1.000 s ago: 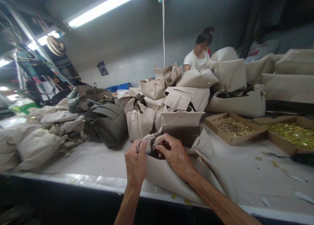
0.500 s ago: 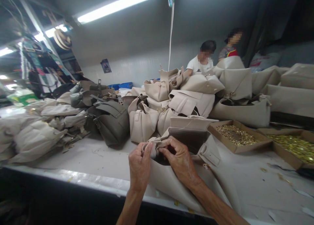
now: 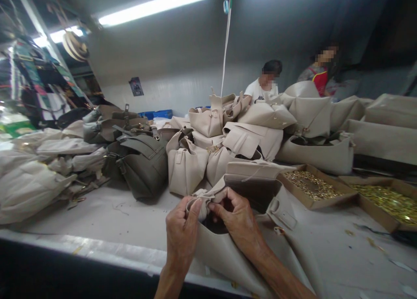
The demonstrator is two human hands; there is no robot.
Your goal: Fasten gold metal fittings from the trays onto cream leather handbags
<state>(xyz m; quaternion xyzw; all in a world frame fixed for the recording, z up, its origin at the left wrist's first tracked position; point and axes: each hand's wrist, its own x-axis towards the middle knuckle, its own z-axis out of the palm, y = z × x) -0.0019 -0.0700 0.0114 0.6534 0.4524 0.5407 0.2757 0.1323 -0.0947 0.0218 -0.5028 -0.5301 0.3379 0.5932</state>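
Observation:
A beige handbag [image 3: 224, 251] lies on the table in front of me, its top open and its dark inside showing. My left hand [image 3: 183, 223] is closed on the bag's left upper edge, thumb on top. With thumb and forefinger, my right hand [image 3: 239, 216] pinches the bunched material at that same corner, the other fingers curled at the opening. Whether a small part sits between the fingertips is hidden. A gold-coloured metal fitting [image 3: 279, 231] shows on the bag's side, right of my right hand.
Beige handbags [image 3: 187, 164] are piled behind, with a dark grey handbag [image 3: 143, 164] to their left. Pale cloth bags [image 3: 29, 190] lie at far left. Cardboard trays of small gold fittings [image 3: 312, 184] and yellow metal pieces [image 3: 387, 199] stand right. Two people [image 3: 260, 90] are beyond the pile.
The view has shifted slightly. Both hands keep their hold at the bag's left corner, with only small finger movement. The person in the red apron appears more upright and further right.

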